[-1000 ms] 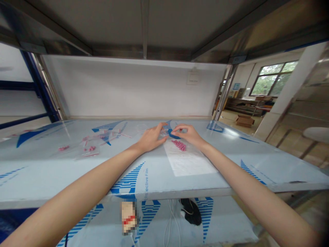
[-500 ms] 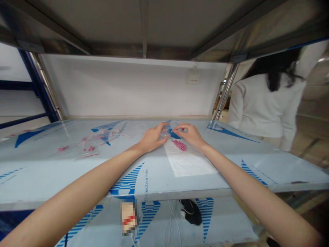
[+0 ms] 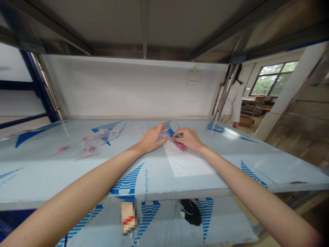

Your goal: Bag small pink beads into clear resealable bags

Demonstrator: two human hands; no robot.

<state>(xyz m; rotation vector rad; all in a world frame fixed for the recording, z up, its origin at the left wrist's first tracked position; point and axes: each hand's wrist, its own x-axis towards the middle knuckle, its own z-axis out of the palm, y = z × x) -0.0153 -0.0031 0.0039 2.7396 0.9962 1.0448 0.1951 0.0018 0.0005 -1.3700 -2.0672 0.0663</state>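
My left hand rests on the shelf surface, thumb and fingers curved around a small clear plastic bag. Just right of it, my right hand is closed in a pinch at the far edge of a pile of pink beads; whatever its fingertips hold is too small to make out. The beads lie on a white sheet, partly covered from view by the right hand. Off to the left, small clear bags with pink beads and red strips lie spread on the surface.
A metal shelf hangs low overhead, with metal posts at the sides. Below the front edge are a pixelated object, white cables and a black item. A person in white stands beyond the right post.
My right hand has moved slightly down and left, its fingertips now at the bead pile. My left hand stays put. The person at right has moved farther away, behind the post.
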